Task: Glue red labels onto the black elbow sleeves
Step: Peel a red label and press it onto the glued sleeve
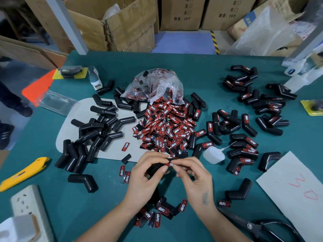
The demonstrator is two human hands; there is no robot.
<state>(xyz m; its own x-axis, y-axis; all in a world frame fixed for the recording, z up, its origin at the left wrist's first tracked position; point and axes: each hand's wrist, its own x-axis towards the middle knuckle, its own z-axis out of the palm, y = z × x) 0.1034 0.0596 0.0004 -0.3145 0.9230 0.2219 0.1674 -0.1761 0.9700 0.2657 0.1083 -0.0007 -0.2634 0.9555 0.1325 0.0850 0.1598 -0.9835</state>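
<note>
Between the fingers of both hands, the black elbow sleeve is mostly covered, and the red label pinched there shows only a sliver, its lettering unreadable. Below the fingers, near the wrists, the scissors run off the bottom edge. Far left of the fingers, the power strip is cut by the frame.
</note>
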